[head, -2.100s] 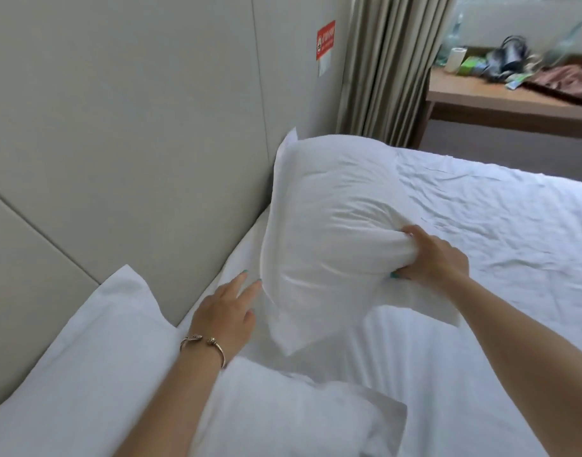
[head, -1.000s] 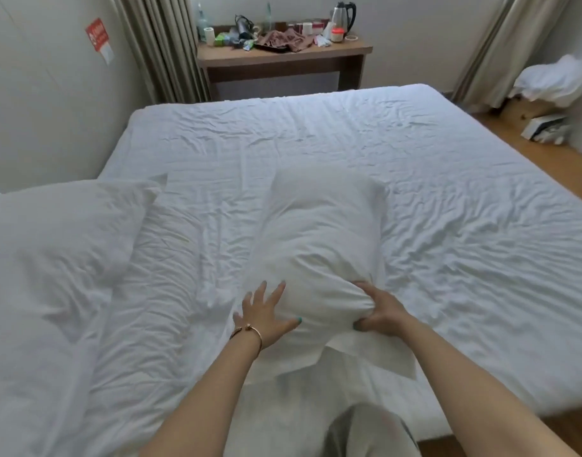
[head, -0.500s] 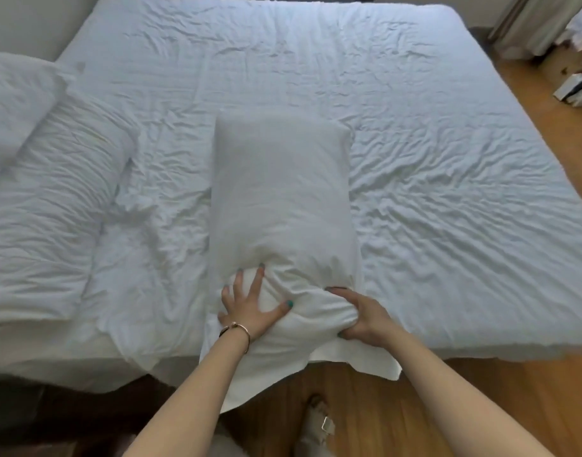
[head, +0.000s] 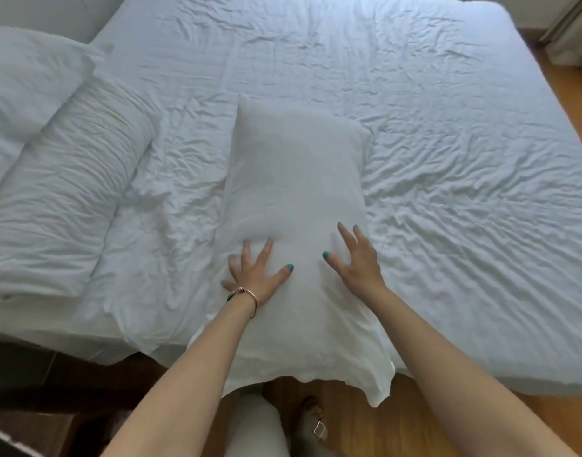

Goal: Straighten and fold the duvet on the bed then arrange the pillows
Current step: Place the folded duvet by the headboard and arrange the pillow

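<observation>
At the far left, a white pillow (head: pixel 22 77) lies at the bed's upper corner, and just beside it a second, wrinkled pillow (head: pixel 62 192) stretches along the left side. The crumpled white duvet (head: pixel 448 159) is spread flat over the bed. In the middle, a third pillow (head: pixel 296 179) lies lengthwise across the near edge, its loose pillowcase end hanging over the edge above the wooden floor (head: pixel 349 423). The left hand (head: pixel 256 275), a bracelet (head: pixel 248 296) on its wrist, presses flat on this pillow's near left part with fingers spread. The right hand (head: pixel 357 258) is just to its right, fingers straight and apart, touching the pillow's right side. Neither hand grips anything.
</observation>
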